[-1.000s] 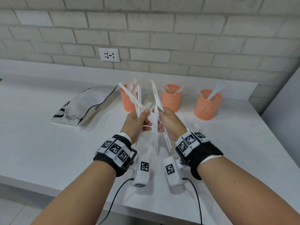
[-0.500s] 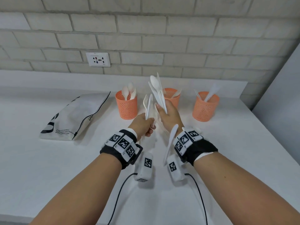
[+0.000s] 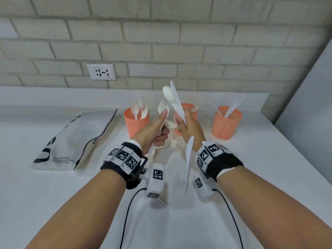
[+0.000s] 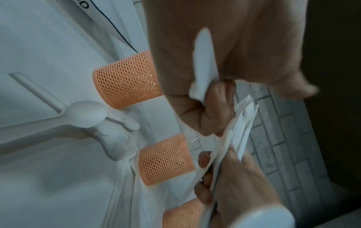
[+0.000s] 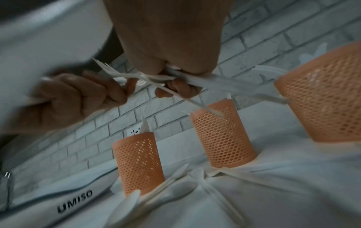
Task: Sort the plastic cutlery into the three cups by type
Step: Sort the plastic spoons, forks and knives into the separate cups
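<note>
My left hand grips a white plastic fork by its handle, tines up. Beside it, my right hand holds a bundle of white cutlery upright, with a spoon and a knife on top and a handle sticking down past the wrist. Three orange mesh cups stand behind: the left cup holds spoons, the middle cup is partly hidden by my right hand, and the right cup holds white pieces. Loose cutlery lies on the table before the cups.
A white zip bag lies at the left on the white table. Behind the cups is a brick wall with a socket. A grey panel closes off the right side. Cables run from both wrists toward the front edge.
The left hand went from holding several pieces to a single fork. The right hand's bundle now stands higher, with a spoon and a knife on top. Both hands stay close together.
</note>
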The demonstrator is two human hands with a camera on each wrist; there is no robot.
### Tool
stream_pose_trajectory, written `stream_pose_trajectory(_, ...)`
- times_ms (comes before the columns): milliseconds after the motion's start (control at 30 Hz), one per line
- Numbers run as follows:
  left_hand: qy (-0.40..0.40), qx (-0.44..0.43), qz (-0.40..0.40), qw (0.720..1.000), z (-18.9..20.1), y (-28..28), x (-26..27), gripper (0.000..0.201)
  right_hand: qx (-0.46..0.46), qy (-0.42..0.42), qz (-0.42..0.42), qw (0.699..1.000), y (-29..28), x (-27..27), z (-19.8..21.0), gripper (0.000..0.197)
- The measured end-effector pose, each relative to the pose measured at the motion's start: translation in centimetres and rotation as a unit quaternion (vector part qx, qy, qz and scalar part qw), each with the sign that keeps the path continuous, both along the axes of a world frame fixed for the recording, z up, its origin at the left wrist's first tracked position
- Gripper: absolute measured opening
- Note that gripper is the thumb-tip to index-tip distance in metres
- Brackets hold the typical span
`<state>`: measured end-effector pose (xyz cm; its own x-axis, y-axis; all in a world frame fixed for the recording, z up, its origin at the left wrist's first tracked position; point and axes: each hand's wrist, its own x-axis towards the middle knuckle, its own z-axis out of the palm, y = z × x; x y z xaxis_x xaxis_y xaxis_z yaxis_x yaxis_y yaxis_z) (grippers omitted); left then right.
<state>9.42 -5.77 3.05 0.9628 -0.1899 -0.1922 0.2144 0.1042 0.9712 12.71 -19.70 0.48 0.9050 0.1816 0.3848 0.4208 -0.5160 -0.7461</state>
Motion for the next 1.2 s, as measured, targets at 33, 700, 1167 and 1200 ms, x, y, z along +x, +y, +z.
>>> stream_pose_trajectory(33, -0.020, -0.017, 0.005, 1.000, -0.3, -0.2, 0.1, 0.033, 0.025, 0.019, -0.011, 0.999, 0.1, 0.2, -0.1, 0.040)
stream_pose_trajectory(700, 0.022, -0.102, 0.263, 0.959, -1.6, -0.6, 2.2, 0.014, -0.083, 0.114, 0.156, 0.978, 1.7, -2.7, 2.5, 0.034)
stream_pose_trajectory(1167, -0.015, -0.097, 0.279, 0.955, -0.2, 6.4, -1.2, 0.014, -0.464, 0.271, 0.050, 0.842, 3.9, -4.2, -2.7, 0.034)
stream_pose_trajectory(1200, -0.019, -0.092, 0.270, 0.958, -0.1, 6.8, -1.4, 0.013, -0.468, 0.281, 0.044, 0.837, 4.3, -4.3, -2.5, 0.033)
